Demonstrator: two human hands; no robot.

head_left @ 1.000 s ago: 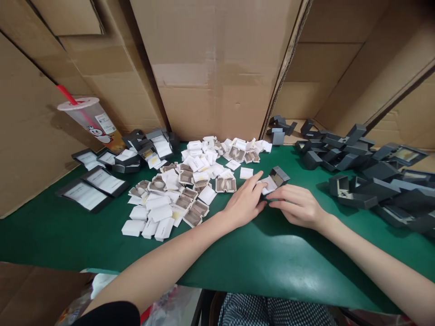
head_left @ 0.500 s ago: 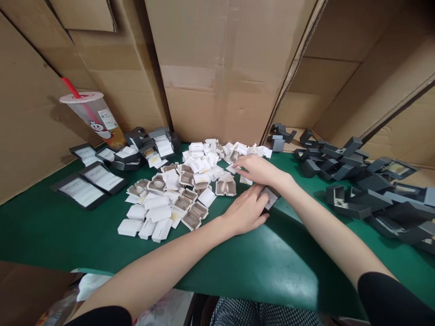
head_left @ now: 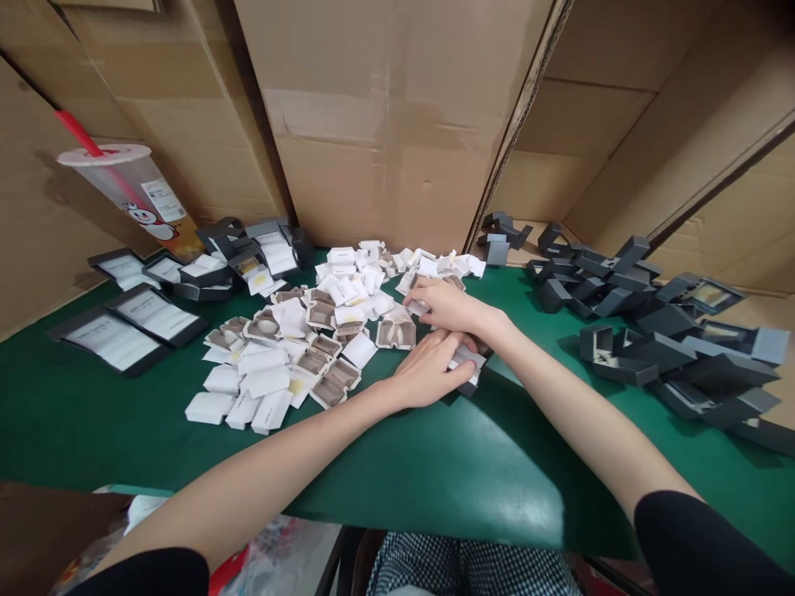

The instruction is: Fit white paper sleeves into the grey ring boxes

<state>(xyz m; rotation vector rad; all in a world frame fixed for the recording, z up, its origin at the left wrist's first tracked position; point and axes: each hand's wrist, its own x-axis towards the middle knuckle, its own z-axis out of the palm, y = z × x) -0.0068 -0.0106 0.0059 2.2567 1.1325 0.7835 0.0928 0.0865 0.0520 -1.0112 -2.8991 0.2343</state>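
My left hand point(head_left: 431, 368) lies over a small black box point(head_left: 473, 382) with a white lining, its thumb on the near side and its fingers across the top. Just beyond it, my right hand point(head_left: 452, 305) reaches left over the box, fingers bent down around a small white insert point(head_left: 418, 307) at the pile's edge; the fingertips are partly hidden. Left of both hands spreads a pile of folded white inserts point(head_left: 264, 381). Some lie with their grey-brown hollow side up, like the moulded insert point(head_left: 396, 333) nearest my hands.
Many black boxes point(head_left: 676, 352) lie heaped at the right of the green table point(head_left: 435, 472). More black boxes with white papers point(head_left: 133, 339) sit at the left, beside a drink cup point(head_left: 146, 194) with a red straw. Cardboard walls point(head_left: 397, 124) stand behind.
The view has shifted slightly, moving the scene left. My right fingers have bent down onto the white insert, and more of the black box shows beside my left hand.
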